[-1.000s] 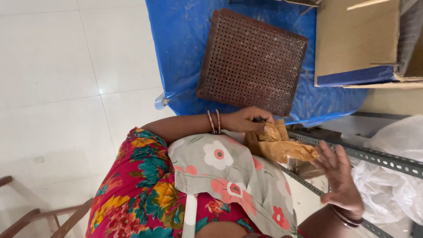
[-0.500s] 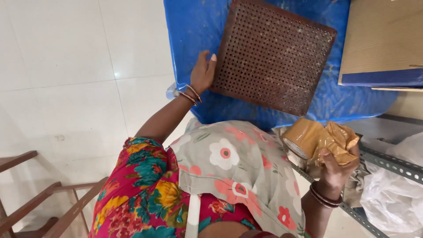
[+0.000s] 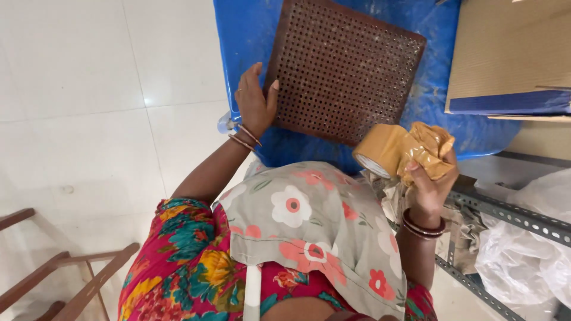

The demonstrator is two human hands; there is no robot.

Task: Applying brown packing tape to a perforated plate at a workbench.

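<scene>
in the head view, the left edge of a brown perforated square panel (image 3: 345, 68) is gripped by the left hand (image 3: 254, 98); the panel lies flat on a blue sheet (image 3: 250, 35). a roll of brown tape (image 3: 383, 150) with crumpled brown wrapping (image 3: 431, 148) is clasped by the right hand (image 3: 431, 181), just below the panel

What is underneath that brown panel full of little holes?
The perforated brown panel lies on a blue plastic sheet, which shows around its edges. The left hand grips its near corner. What lies beneath the sheet is covered and cannot be seen.
</scene>
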